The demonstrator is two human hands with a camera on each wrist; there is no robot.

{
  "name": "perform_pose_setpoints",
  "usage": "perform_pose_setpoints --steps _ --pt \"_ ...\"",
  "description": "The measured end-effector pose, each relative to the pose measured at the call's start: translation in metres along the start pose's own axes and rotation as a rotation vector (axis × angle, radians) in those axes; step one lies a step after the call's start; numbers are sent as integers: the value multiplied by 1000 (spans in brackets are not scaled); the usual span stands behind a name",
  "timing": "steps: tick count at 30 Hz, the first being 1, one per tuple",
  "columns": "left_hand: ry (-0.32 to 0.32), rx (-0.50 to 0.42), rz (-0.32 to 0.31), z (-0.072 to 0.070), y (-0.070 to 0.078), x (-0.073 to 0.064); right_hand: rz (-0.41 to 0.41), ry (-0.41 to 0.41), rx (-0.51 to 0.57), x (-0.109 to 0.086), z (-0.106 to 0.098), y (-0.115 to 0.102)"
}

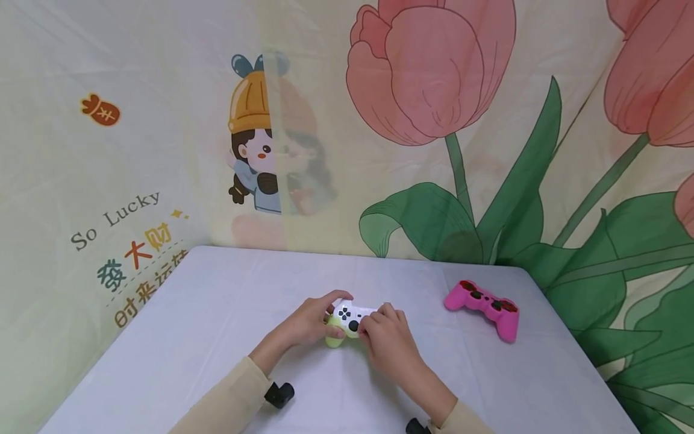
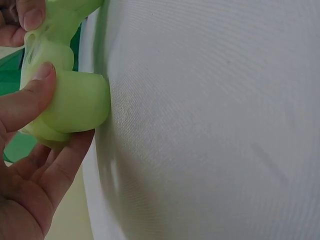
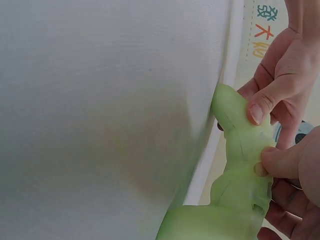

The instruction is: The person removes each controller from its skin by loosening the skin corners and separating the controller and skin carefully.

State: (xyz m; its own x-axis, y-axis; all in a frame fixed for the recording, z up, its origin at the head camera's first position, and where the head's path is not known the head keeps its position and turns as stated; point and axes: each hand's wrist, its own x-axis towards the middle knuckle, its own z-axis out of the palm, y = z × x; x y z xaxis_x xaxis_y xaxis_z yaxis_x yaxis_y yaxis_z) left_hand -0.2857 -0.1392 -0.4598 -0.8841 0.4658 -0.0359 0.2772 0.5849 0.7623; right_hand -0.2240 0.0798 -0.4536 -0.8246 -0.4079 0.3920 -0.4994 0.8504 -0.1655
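A white game controller (image 1: 344,307) with black buttons is partly inside a pale green translucent silicone cover (image 2: 82,102), low over the table near its middle. My left hand (image 1: 308,320) grips the controller's left end, thumb on the front and fingers round the back. From the other side my right hand (image 1: 394,345) pinches the cover's edge beside the black thumbstick, as the right wrist view shows with the green cover (image 3: 242,150) hanging below the fingers. The right half of the controller is mostly hidden behind that hand in the head view.
To the right on the white-covered table (image 1: 217,295) lies a pink game controller (image 1: 482,307) with dark red and black button areas. A printed cloth backdrop (image 1: 325,120) with tulips stands along the table's far edge.
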Motion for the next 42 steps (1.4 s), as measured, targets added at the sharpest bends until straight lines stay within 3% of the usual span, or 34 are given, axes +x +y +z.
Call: perform_pose_setpoints --steps 7,12,15,21,26,36,42 --pt "-2 3 -14 1 0 0 23 55 55 2 3 3" --pt "2 12 3 1 2 -2 30 63 191 -3 0 15" --pt "6 19 22 1 3 -3 87 41 280 -8 -5 29" --pt "15 30 7 2 2 -5 306 -117 526 -16 -13 52" --pt "27 34 7 3 -2 -7 377 -244 671 -19 -4 60" --pt "54 -69 1 6 0 -15 428 -145 695 -23 3 56" --pt "131 -170 8 8 6 -21 473 -61 765 -24 -3 51"
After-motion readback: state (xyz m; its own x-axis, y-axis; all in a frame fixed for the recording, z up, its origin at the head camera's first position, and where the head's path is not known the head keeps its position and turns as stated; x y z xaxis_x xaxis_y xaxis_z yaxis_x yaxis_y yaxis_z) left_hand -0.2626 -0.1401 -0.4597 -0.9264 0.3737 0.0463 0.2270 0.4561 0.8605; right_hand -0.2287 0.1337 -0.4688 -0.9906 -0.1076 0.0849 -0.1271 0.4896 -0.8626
